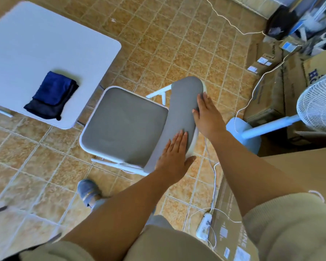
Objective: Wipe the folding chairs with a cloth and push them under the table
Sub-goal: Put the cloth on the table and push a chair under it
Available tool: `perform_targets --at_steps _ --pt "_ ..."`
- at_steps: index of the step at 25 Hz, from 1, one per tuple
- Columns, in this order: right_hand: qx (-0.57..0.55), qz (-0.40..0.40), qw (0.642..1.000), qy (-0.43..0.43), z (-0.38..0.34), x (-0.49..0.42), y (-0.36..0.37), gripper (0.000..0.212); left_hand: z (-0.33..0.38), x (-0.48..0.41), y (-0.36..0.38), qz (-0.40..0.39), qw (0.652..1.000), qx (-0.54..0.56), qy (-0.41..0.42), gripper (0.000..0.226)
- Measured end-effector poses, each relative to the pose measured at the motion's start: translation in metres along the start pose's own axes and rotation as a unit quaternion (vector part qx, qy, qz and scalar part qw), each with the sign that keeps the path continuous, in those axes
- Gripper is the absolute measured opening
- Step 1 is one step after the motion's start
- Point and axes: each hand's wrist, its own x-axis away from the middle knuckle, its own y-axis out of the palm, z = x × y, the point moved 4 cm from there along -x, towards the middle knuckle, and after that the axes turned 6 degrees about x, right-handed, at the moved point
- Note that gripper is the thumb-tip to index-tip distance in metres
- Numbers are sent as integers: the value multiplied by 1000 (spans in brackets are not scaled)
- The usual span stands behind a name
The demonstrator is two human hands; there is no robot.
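**Both hands on the chair back, cloth parked on the table**

The grey padded folding chair (120, 125) stands on the tile floor (158, 44), seat front right by the white table (36, 44) corner, not tucked under. The left hand (174, 153) lies flat on the near end of the backrest (181, 110), fingers straight and together, thumb splayed. The right hand (205, 113) rests on its outer edge; the fingers that show look straight. The folded blue cloth (52, 95) sits on the table. A white standing fan (316, 102) is off to the right.

Position: head-worn, close above the left hand (174, 157) and right hand (205, 117).
Direction: steeply downward, forward beyond the hands.
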Motion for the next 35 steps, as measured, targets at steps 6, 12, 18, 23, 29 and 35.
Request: perform_targets --at_steps 6,12,18,23,29,35 --pt "7 34 999 -38 6 -2 11 55 -4 -6 9 6 996 -85 17 78" --pt "-3 47 998 -40 1 -12 14 54 -10 -12 1 -1 989 -142 43 79" --pt "-33 31 998 -34 -31 -38 13 55 -41 -20 -31 11 985 -168 37 77" --pt "-62 28 997 -29 -74 -67 9 56 -75 -27 -69 26 983 -179 35 76" --pt "-64 32 997 -35 -124 -107 0 56 -114 -42 -108 22 988 -155 7 74" --pt "-78 33 995 -50 -163 -139 -4 55 -143 -51 -141 17 990 -137 -18 73"
